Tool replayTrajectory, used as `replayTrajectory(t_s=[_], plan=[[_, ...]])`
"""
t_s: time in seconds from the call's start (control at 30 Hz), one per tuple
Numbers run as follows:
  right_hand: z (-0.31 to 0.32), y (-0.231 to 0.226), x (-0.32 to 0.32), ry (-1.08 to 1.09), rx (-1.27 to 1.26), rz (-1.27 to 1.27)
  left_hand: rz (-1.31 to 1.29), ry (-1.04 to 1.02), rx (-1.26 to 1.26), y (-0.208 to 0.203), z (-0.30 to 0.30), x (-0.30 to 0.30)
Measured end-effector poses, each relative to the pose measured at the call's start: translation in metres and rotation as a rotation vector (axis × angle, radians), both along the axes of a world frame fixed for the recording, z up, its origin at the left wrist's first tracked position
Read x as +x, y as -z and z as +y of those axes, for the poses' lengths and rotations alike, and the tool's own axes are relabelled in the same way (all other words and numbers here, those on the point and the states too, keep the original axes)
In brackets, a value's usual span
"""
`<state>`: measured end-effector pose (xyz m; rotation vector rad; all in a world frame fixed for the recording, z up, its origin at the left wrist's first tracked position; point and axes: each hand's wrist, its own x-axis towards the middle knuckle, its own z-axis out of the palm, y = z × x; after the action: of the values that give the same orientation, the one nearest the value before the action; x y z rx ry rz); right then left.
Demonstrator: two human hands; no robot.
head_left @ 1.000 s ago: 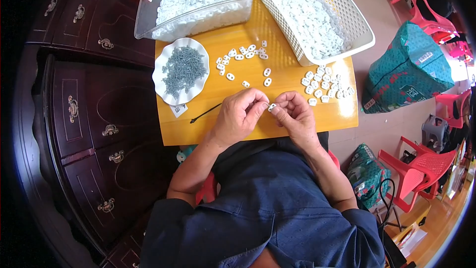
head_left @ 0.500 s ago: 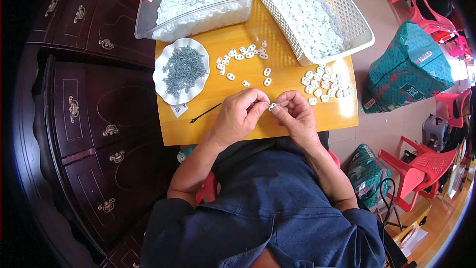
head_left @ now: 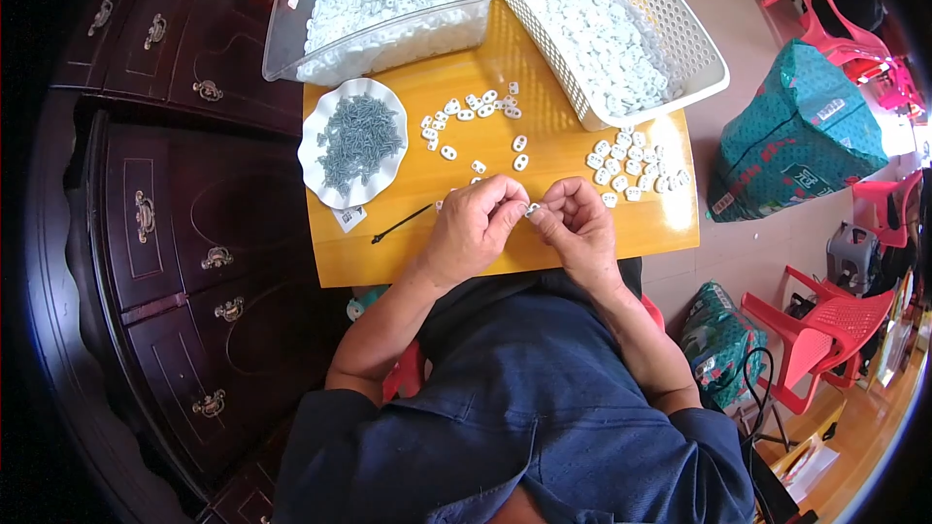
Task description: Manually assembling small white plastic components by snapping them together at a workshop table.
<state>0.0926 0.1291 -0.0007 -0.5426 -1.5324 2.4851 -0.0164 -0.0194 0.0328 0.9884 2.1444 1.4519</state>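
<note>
A small white plastic piece with holes [head_left: 532, 210] is held between both hands above the table's near edge. My left hand [head_left: 474, 233] pinches it from the left with thumb and forefinger. From the other side, the thumb and fingertips of my right hand [head_left: 582, 233] close on it; fingertips hide much of it. Left of my left hand lies a thin black rod-like tool [head_left: 401, 223]. Loose white two-hole pieces [head_left: 520, 144] lie beyond my hands, and a cluster of white pieces [head_left: 631, 163] lies to the right.
A white wavy-rimmed plate [head_left: 390, 167] holds many small grey pieces at the left, partly over a white card [head_left: 349, 218]. Behind stand a clear bin [head_left: 282, 49] and a white perforated basket [head_left: 694, 63], both full of white pieces. Dark drawers [head_left: 165, 204] flank the table [head_left: 641, 233].
My hands stay nearly in place, still pinching the white piece, which looks slightly turned. The view has shifted a little. At the upper left, another person's arm shows more.
</note>
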Motion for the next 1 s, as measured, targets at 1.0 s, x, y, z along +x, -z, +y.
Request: replayTrajectory(t_s=[1.0], plan=[[0.025,0.001,0.008,0.086,0.004,-0.012,0.683,-0.070,-0.324,0.033,0.032,-0.030]])
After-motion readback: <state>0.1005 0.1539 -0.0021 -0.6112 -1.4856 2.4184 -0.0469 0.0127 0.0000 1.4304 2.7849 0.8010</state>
